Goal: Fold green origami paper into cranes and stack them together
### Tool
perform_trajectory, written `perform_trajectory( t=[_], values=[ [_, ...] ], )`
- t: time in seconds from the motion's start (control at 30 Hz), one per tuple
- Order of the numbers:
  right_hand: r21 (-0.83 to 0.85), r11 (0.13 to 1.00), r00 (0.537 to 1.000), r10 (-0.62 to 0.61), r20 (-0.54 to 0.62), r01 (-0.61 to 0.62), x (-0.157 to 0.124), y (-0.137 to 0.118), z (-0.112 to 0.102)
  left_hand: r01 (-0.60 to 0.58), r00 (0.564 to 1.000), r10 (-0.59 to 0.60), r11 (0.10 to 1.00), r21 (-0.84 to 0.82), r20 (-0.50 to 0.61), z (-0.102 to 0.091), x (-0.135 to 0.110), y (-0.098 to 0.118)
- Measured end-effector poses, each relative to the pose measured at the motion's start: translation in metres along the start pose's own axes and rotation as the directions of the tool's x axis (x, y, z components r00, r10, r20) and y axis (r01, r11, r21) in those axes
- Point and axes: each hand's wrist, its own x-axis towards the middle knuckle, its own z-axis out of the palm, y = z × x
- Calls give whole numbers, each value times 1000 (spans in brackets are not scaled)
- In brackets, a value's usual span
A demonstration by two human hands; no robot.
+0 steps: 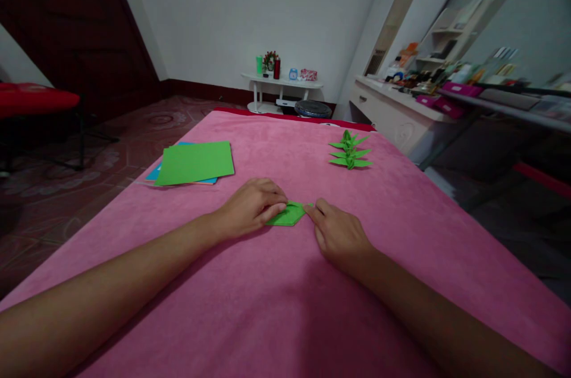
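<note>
A small piece of green origami paper (289,215), folded into a flat shape with angled ends, lies on the pink cloth between both hands. My left hand (255,205) covers its left part, with the fingers and thumb holding it against the cloth. At its right point, my right hand (339,229) has thumb and forefinger closed on the narrow tip, the other fingers curled in. The fingertips hide parts of the folds. Farther back on the right sit several folded green paper cranes (350,155), set close together in a row.
A stack of coloured paper sheets (196,163), green on top with blue beneath, rests at the left of the pink cloth (276,318). Beyond stands a low white shelf (285,82) with small items. Along the right is a cluttered white dresser (392,104); a red chair (35,98) stands left.
</note>
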Motion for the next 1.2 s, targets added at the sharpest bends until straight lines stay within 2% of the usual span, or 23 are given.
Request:
perform_trajectory(
  t=[0.13, 0.5, 0.8, 0.93, 1.1, 1.2],
  values=[
    [22, 1000, 1000, 1, -20, 0, 0, 0, 1, 11, 1000, -11, 999, 33, 6, 7, -3, -2],
    [38, 998, 999, 40, 15, -41, 1, -3, -2, 22, 999, -24, 997, 73, 26, 14, -2, 0],
    [53, 997, 998, 61, 8, -61, 0, -3, -3, -13, 1000, 13, 1000, 19, -5, 17, -4, -4],
    [22, 999, 999, 34, -11, -34, 1, -4, -2, -23, 1000, 23, 999, 31, -3, 17, -5, -3],
    [-34, 999, 1000, -10, 24, 10, 5, -5, -3, -21, 1000, 22, 999, 33, -11, 19, -5, -2],
    [-31, 999, 999, -17, 39, 18, 7, -3, -5, -17, 1000, 17, 999, -50, 4, 16, -7, -6]
  ],
)
